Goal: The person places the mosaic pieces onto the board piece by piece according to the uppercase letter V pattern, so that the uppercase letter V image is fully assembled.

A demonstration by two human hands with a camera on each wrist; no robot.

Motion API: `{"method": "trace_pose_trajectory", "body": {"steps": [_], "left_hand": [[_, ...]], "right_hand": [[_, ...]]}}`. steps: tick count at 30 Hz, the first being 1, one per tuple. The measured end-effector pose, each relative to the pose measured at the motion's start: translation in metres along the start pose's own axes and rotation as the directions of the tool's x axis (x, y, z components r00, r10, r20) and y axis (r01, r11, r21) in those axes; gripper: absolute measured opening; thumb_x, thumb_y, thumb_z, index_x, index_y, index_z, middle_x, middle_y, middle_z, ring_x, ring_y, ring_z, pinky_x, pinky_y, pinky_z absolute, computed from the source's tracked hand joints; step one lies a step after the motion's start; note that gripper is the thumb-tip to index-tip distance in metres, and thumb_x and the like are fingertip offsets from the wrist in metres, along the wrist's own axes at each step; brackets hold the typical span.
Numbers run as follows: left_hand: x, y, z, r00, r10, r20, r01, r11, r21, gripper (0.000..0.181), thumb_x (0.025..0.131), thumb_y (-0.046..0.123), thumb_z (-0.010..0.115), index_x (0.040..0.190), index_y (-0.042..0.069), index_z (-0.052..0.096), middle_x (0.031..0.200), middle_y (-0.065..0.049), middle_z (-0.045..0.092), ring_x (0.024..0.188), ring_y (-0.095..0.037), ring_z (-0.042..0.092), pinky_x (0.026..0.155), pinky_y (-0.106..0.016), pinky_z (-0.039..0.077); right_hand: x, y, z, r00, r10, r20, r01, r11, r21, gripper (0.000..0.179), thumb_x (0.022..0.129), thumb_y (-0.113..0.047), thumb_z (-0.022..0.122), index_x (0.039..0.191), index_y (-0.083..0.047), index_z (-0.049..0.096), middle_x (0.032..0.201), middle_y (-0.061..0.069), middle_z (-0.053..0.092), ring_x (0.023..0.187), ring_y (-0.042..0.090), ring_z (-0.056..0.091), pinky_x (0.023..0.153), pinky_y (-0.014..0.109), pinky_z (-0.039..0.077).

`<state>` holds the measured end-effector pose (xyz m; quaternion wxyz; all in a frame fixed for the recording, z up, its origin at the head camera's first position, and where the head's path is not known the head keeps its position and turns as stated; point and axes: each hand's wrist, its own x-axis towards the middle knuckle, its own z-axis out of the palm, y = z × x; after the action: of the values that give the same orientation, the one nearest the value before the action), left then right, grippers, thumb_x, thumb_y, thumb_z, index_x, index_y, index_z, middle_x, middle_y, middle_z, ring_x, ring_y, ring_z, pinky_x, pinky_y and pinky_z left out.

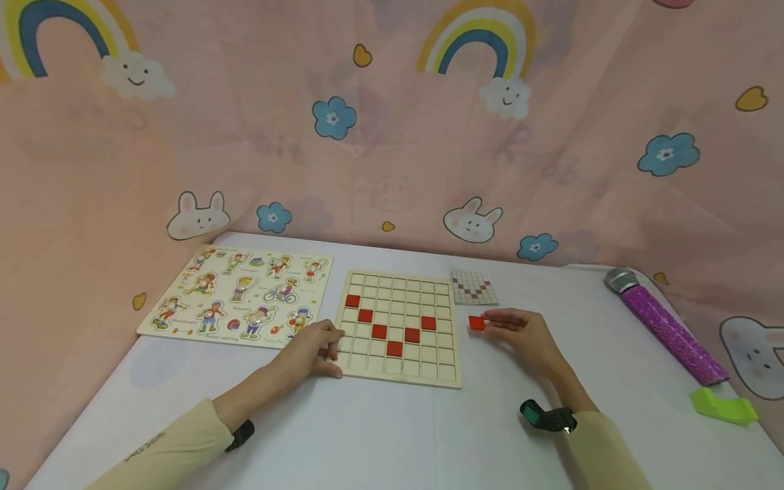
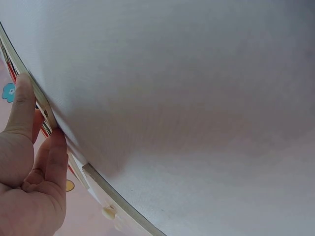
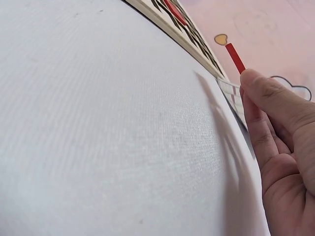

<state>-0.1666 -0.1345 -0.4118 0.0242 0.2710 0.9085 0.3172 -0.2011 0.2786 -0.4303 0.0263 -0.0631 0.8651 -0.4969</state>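
A square wooden grid board (image 1: 392, 299) lies mid-table, with several red square tiles (image 1: 395, 349) forming a V across its cells. My left hand (image 1: 311, 348) grips the board's left edge; in the left wrist view, thumb and fingers close on the board's rim (image 2: 42, 104). Right of the board, my right hand (image 1: 522, 333) pinches one red square tile (image 1: 476, 323) by its side. The right wrist view shows this red tile (image 3: 235, 58) edge-on, raised above the cloth between thumb and fingers. Behind it lies a small pattern card (image 1: 474, 287) printed with a similar V.
On the left lies a wooden picture puzzle (image 1: 224, 294) with sports figures, close to the grid board. A purple glittery microphone (image 1: 674, 333) and a lime-green piece (image 1: 725, 407) lie at the far right. A pink printed cloth (image 1: 392, 150) hangs behind the white table.
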Motion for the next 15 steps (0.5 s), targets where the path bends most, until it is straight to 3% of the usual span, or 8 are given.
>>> {"method": "trace_pose_trajectory", "body": {"steps": [8, 15], "left_hand": [[0.000, -0.001, 0.000, 0.999, 0.040, -0.007, -0.040, 0.998, 0.038, 0.037, 0.060, 0.017, 0.088, 0.063, 0.010, 0.052, 0.095, -0.006, 0.061, 0.080, -0.012, 0.050, 0.072, -0.025, 0.045], [0.000, -0.001, -0.001, 1.000, 0.029, -0.002, -0.029, 0.999, 0.028, 0.037, 0.061, 0.017, 0.087, 0.063, 0.010, 0.052, 0.093, -0.005, 0.061, 0.075, -0.010, 0.048, 0.068, -0.023, 0.043]], "right_hand": [[0.015, -0.005, 0.008, 1.000, 0.000, 0.001, 0.000, 1.000, 0.002, 0.042, 0.085, -0.018, 0.073, 0.122, -0.002, 0.063, 0.119, 0.015, 0.065, 0.105, 0.021, 0.064, 0.082, 0.016, 0.049], [0.025, -0.009, 0.012, 1.000, -0.007, 0.002, 0.007, 1.000, -0.005, 0.040, 0.086, -0.017, 0.073, 0.122, -0.002, 0.063, 0.119, 0.015, 0.065, 0.107, 0.025, 0.063, 0.082, 0.017, 0.049]]}}
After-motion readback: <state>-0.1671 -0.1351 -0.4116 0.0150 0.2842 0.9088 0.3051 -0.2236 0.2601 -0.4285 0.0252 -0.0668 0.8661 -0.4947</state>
